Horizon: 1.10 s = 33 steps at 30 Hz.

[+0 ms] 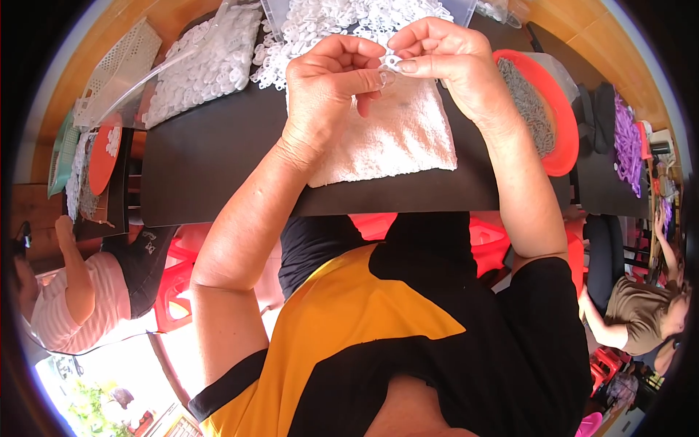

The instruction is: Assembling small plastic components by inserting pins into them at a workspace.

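Observation:
Above a pale towel [393,142], my two hands meet fingertip to fingertip around a small white plastic piece [392,62] with a hole in it. My right hand [466,69] pinches it between thumb and fingers. My left hand [328,84] has its thumb and fingers closed right beside it, touching its left side; whether another small part sits in those fingers is hidden. Just beyond the hands, a heap of similar white pieces [309,25] spills out from a clear bin [460,10] onto the table.
Left of the heap lies a clear bag of white pieces [200,69] on the dark table [211,171]. On the right stands a red basin [568,138] with small grey parts [528,105]. Purple parts [628,146] lie farther right. Other people sit at both sides.

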Each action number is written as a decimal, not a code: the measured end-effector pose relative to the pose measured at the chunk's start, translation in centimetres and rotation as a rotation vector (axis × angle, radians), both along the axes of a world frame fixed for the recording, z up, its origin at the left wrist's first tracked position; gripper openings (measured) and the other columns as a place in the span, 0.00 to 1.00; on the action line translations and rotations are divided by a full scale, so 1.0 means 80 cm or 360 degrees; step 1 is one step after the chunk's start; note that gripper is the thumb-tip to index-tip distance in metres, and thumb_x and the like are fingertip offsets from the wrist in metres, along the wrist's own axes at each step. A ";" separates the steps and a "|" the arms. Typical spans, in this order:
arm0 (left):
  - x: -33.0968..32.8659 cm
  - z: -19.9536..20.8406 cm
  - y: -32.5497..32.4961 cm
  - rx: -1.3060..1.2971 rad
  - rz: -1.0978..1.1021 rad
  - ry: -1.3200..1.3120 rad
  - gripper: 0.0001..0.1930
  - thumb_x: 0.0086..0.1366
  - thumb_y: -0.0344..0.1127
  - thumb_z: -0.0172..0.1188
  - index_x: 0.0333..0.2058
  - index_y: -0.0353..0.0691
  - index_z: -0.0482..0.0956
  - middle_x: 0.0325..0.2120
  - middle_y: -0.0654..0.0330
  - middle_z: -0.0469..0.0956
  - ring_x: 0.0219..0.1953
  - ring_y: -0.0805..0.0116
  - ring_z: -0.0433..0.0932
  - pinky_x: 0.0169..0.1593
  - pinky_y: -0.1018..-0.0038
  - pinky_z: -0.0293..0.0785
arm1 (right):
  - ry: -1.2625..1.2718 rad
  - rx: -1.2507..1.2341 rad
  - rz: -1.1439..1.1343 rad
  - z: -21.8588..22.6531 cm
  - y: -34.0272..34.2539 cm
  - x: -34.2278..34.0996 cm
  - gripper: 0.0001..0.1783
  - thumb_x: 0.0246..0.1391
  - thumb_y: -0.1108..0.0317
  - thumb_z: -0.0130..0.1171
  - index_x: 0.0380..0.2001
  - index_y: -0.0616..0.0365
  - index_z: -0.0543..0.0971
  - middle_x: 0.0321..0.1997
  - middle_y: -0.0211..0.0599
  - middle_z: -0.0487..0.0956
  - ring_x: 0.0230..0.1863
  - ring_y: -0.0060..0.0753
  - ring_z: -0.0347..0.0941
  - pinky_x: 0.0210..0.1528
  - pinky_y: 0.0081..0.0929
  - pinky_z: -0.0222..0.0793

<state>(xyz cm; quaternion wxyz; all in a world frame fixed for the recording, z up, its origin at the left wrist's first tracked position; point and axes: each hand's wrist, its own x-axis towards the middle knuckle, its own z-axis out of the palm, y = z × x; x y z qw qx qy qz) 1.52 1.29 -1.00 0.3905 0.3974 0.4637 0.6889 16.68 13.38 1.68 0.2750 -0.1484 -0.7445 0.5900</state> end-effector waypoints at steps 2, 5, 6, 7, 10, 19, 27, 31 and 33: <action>0.003 0.004 -0.001 -0.0014 -0.0013 0.0016 0.11 0.56 0.17 0.61 0.39 0.28 0.76 0.28 0.57 0.79 0.25 0.73 0.76 0.22 0.80 0.69 | 0.0026 -0.0090 0.0079 -0.002 0.001 0.000 0.13 0.48 0.79 0.60 0.40 0.66 0.79 0.38 0.34 0.79 0.42 0.22 0.74 0.49 0.19 0.68; -0.001 0.000 0.000 -0.0009 -0.0039 0.0000 0.11 0.56 0.18 0.61 0.40 0.28 0.76 0.29 0.56 0.79 0.27 0.73 0.76 0.23 0.80 0.69 | 0.0088 -0.0120 0.0051 -0.007 0.001 -0.003 0.11 0.48 0.77 0.61 0.38 0.66 0.80 0.33 0.33 0.80 0.37 0.21 0.76 0.46 0.17 0.69; -0.001 -0.001 0.001 -0.0009 -0.0039 0.0003 0.11 0.56 0.18 0.61 0.40 0.28 0.76 0.29 0.56 0.79 0.27 0.73 0.76 0.23 0.80 0.69 | 0.0091 -0.0119 0.0051 -0.007 0.002 -0.003 0.11 0.48 0.77 0.61 0.38 0.66 0.80 0.33 0.33 0.80 0.37 0.21 0.76 0.46 0.17 0.69; 0.000 -0.003 0.002 0.0032 -0.0051 -0.0012 0.12 0.56 0.17 0.61 0.40 0.28 0.76 0.30 0.56 0.79 0.28 0.73 0.77 0.23 0.80 0.69 | 0.0077 -0.0167 0.0037 -0.008 0.003 -0.003 0.11 0.48 0.77 0.61 0.37 0.66 0.80 0.33 0.34 0.80 0.37 0.21 0.76 0.46 0.17 0.69; 0.005 -0.002 0.002 0.0081 -0.0055 0.0063 0.13 0.55 0.16 0.62 0.41 0.29 0.76 0.31 0.56 0.79 0.30 0.74 0.77 0.24 0.81 0.71 | 0.0062 -0.0236 0.0041 -0.008 0.005 -0.001 0.11 0.49 0.77 0.60 0.37 0.66 0.80 0.33 0.35 0.81 0.37 0.22 0.77 0.46 0.18 0.69; 0.005 -0.001 0.000 0.0072 -0.0010 0.0181 0.15 0.53 0.16 0.64 0.41 0.30 0.77 0.31 0.58 0.79 0.31 0.76 0.77 0.24 0.82 0.72 | 0.0020 -0.0279 0.0123 -0.007 0.003 -0.001 0.07 0.52 0.73 0.61 0.34 0.64 0.81 0.30 0.33 0.81 0.35 0.21 0.76 0.45 0.20 0.69; 0.006 -0.001 -0.001 0.0044 -0.0059 0.0238 0.14 0.54 0.17 0.65 0.40 0.30 0.77 0.31 0.58 0.80 0.31 0.76 0.78 0.24 0.83 0.71 | -0.0098 -0.0250 0.0165 -0.008 0.002 0.002 0.09 0.55 0.65 0.61 0.31 0.61 0.82 0.27 0.29 0.79 0.31 0.19 0.74 0.38 0.18 0.65; 0.009 0.003 -0.005 0.0015 -0.0030 0.0283 0.15 0.54 0.18 0.66 0.41 0.31 0.76 0.32 0.58 0.80 0.32 0.76 0.79 0.24 0.84 0.69 | -0.0120 -0.0364 0.0215 -0.008 0.001 0.000 0.10 0.55 0.64 0.61 0.30 0.61 0.82 0.25 0.27 0.78 0.30 0.17 0.73 0.34 0.16 0.63; 0.011 0.003 -0.005 0.0005 -0.0021 0.0303 0.15 0.53 0.19 0.67 0.41 0.31 0.76 0.32 0.58 0.81 0.33 0.76 0.79 0.24 0.84 0.69 | -0.0124 -0.0393 0.0219 -0.008 0.001 0.001 0.10 0.55 0.64 0.61 0.30 0.61 0.81 0.25 0.27 0.78 0.29 0.16 0.72 0.34 0.16 0.63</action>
